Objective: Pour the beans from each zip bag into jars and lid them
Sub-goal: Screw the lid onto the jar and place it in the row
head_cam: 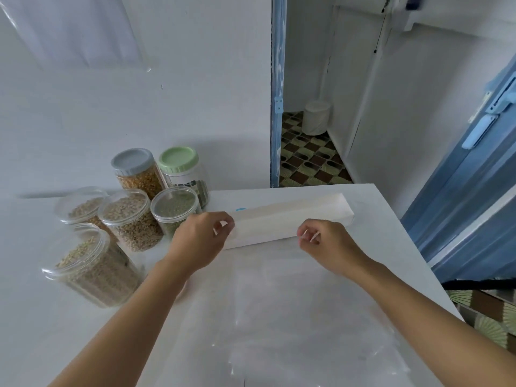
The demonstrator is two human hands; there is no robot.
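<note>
Nearby, lidded jars (126, 203) hold beans (139, 236); left hand (202, 240), right hand (325, 243) pinch zip bag (279, 308).

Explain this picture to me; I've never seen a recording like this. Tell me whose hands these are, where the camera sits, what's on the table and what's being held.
There is no machine here. A person works with two bare hands, and the single picture comes from a camera worn on their head, looking forward and down. At the left of the white table stand six lidded jars: four clear-lidded jars of beans, a grey-lidded jar and a green-lidded jar. A long white box lies behind the hands. The left hand and right hand each seem to pinch the far edge of a clear plastic bag, which lies flat and looks empty.
</note>
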